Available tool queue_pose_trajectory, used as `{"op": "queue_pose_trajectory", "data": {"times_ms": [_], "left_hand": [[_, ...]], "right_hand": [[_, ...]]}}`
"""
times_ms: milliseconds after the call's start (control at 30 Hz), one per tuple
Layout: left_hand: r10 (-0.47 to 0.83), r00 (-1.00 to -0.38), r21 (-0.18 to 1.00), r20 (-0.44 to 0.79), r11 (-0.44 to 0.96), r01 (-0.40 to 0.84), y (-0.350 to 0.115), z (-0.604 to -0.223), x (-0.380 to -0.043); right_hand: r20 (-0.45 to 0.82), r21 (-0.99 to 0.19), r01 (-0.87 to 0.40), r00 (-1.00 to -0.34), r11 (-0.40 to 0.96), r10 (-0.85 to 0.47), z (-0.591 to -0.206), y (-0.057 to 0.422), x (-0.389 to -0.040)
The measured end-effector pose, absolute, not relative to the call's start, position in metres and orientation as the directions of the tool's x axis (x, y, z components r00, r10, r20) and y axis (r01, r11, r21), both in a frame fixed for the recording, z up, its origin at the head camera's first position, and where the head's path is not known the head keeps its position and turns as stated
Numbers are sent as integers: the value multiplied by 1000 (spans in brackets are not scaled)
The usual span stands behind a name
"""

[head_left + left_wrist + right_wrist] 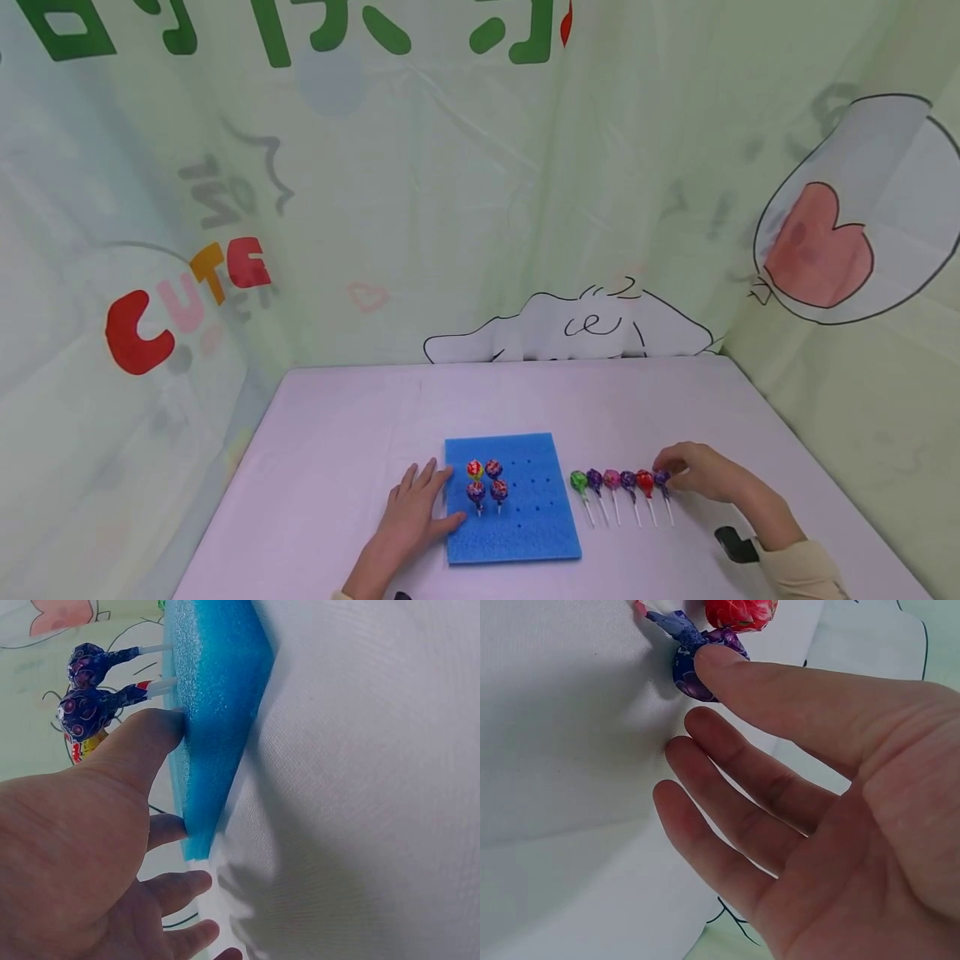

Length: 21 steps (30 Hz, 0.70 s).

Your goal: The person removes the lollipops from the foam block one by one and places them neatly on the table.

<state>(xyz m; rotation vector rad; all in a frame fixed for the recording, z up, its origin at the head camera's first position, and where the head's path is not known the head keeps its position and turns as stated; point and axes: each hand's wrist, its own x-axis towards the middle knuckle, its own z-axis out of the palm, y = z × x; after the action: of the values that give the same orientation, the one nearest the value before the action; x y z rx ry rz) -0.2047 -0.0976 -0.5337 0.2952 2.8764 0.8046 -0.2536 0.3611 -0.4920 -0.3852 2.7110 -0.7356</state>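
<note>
My left hand (408,512) rests at the left edge of a blue foam board (517,543), fingers spread and thumb touching its side. In the left wrist view, the thumb (154,739) lies against the foam, beside upright lollipops (82,712) stuck in it. On the right, my right hand (705,472) pinches the wrapped head of a purple lollipop (690,675), the rightmost of a row on the table. Its thumb presses the wrapper; the index finger is hidden behind, and the other fingers are loosely bent.
Several lollipops (612,480) with green, purple, pink and red wrappers lie side by side right of the board, sticks toward me. Rows of small holes mark the foam. The table (360,417) has a pale cover, and printed curtains (450,208) hang behind it and on both sides.
</note>
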Motion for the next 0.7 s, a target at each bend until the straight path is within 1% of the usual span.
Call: {"op": "queue_pose_trajectory", "data": {"times_ms": [300, 700], "left_hand": [[229, -971, 512, -74, 844, 160, -98, -538, -207], [225, -971, 521, -77, 840, 154, -98, -539, -207]], "right_hand": [[-235, -532, -152, -918, 833, -318, -487, 359, -253], [-234, -508, -140, -927, 850, -293, -481, 353, -255]]}}
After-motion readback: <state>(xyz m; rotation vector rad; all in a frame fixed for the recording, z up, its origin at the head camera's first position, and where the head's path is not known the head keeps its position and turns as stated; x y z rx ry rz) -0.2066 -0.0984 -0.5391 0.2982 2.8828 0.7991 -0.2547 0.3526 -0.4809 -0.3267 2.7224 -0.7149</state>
